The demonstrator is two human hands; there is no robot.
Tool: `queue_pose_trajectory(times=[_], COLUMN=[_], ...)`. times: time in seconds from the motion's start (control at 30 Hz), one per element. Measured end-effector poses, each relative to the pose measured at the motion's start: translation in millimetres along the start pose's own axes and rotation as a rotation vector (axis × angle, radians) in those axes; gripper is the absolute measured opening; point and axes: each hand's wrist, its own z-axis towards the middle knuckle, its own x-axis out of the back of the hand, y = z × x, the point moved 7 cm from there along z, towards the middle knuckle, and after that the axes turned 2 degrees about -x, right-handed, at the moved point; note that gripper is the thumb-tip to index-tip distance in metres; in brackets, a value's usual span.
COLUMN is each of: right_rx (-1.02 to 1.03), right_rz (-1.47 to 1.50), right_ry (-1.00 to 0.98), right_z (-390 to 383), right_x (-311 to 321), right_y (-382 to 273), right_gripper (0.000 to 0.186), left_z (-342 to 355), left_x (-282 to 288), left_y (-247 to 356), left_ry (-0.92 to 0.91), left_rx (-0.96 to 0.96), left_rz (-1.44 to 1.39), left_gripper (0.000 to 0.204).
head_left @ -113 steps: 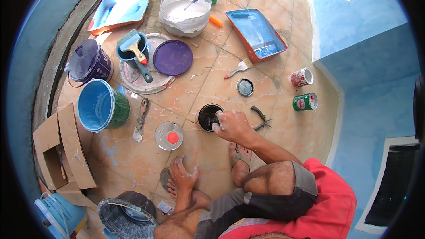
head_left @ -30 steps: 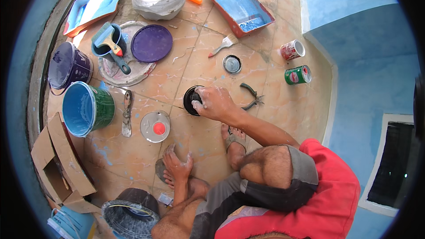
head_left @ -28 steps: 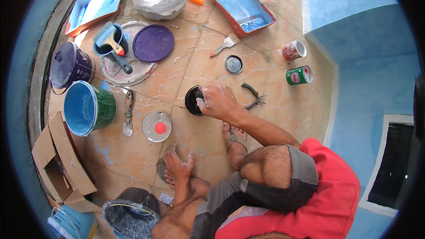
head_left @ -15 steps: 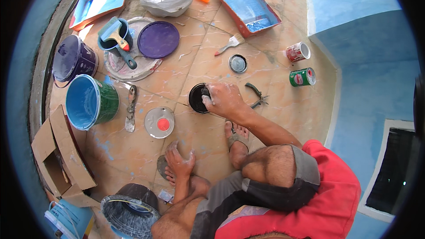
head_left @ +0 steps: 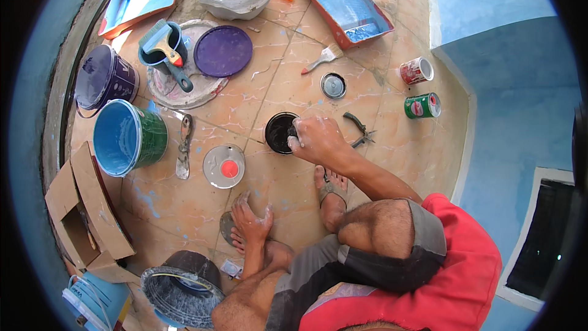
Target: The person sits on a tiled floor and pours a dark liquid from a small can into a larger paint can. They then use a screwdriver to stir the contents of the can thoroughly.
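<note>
The right hand (head_left: 320, 139) is curled at the right rim of the open black can (head_left: 273, 127) on the floor (head_left: 293, 187); whether it grips something, I cannot tell. The left hand (head_left: 252, 223) spreads near the left foot (head_left: 237, 242).

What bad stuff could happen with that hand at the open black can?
The right hand could bump the open black can and tip it, spilling what's inside onto the tiled floor.

If it splashed, some might land on the right foot, which is partly bare and close by.

The pliers lie just beyond the right forearm, so a sideways swing might knock the arm against them.
</note>
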Motion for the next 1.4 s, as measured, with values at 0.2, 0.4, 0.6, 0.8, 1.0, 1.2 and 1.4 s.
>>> queue_pose_trajectory(times=[0.2,0.4,0.6,0.8,1.0,1.2,1.4], right_rx=[0.066,0.029,0.092,0.026,0.063,0.048,0.053], right_rz=[0.234,0.036,0.223,0.019,0.198,0.01,0.204], right_ry=[0.144,0.068,0.149,0.048,0.107,0.08,0.108], right_z=[-1,-1,-2,0,-2,2,2], right_x=[5,1,3,3,1,5,4], right_y=[-9,0,-12,-2,-11,-3,-8], right_gripper=[0.036,0.04,0.034,0.038,0.036,0.039,0.038], left_z=[0,1,-1,1,-1,1,0], left_x=[1,0,-1,1,0,2,2], left_y=[2,2,-1,1,0,2,2], left_ry=[-0.001,-0.005,-0.004,-0.006,-0.006,-0.017,-0.017], left_rx=[0.012,0.007,0.017,-0.004,0.008,0.001,0.015], left_rz=[0.004,-0.004,0.007,0.017,0.023,0.015,0.003], left_gripper=[0.076,0.076,0.076,0.076,0.077,0.077,0.077])
